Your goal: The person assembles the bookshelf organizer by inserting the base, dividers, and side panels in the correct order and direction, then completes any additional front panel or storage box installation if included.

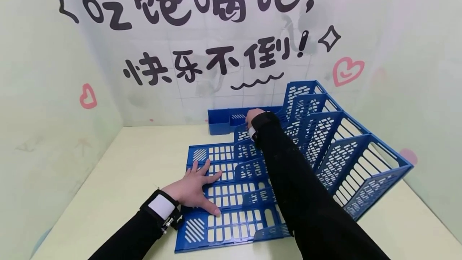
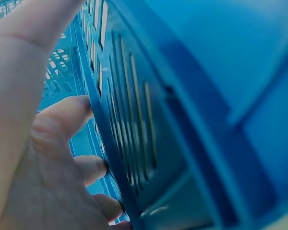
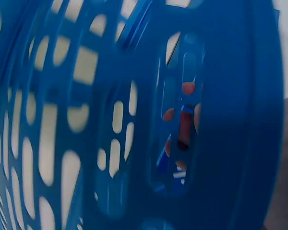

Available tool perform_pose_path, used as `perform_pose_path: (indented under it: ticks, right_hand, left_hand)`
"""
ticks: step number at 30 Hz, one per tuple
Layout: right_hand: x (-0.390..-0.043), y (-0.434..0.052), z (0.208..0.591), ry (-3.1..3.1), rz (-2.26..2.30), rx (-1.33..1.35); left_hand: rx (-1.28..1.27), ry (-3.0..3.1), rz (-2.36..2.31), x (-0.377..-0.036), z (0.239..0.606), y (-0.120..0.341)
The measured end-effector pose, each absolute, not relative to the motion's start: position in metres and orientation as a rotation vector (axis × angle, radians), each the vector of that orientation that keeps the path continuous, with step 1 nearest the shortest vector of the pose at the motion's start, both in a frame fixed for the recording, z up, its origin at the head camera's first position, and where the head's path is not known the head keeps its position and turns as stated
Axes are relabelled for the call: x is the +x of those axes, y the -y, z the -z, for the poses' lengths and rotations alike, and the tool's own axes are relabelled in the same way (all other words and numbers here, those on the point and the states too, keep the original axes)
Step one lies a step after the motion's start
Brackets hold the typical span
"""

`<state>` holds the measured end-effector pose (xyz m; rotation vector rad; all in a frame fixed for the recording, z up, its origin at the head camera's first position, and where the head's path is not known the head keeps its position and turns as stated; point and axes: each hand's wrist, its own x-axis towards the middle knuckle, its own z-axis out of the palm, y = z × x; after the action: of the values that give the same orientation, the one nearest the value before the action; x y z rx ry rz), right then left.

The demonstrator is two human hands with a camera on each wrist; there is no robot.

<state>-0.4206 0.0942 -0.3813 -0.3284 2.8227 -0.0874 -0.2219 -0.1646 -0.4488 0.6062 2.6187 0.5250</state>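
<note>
A blue plastic file rack point(image 1: 234, 228) with slotted dividers lies on its side on the table. My left hand point(image 1: 195, 189) rests with fingers spread across its slatted panels at the left. In the left wrist view, the fingertips point(image 2: 89, 167) lie along the edge of a slotted panel. My right hand point(image 1: 254, 116) reaches to the rack's far end, its curled fingers gripping near a low blue box with compartments point(image 1: 219, 125). In the right wrist view, a perforated divider point(image 3: 225, 124) fills most of the picture; several fingertips show through its slots, the rest hidden.
The rack's tall barred section point(image 1: 361, 163) rises to the right of my right arm. Behind it all stands a white wall point(image 1: 151, 103) with black lettering and pink hearts. The pale yellow tabletop point(image 1: 130, 163) extends on the left.
</note>
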Motion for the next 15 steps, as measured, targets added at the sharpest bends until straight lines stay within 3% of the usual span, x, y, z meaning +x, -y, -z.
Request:
perform_pose_path:
  ticks: [10,15]
  right_hand:
    - [-0.386,-0.062,0.361,-2.87,0.26,-0.328]
    - [-0.368,-0.06,0.354,-2.876,0.448,-0.572]
  left_hand:
    - [0.588,-2.64,-0.543,-0.225,0.446,0.159]
    - [0.593,-2.627,-0.524,-0.221,0.451,0.156]
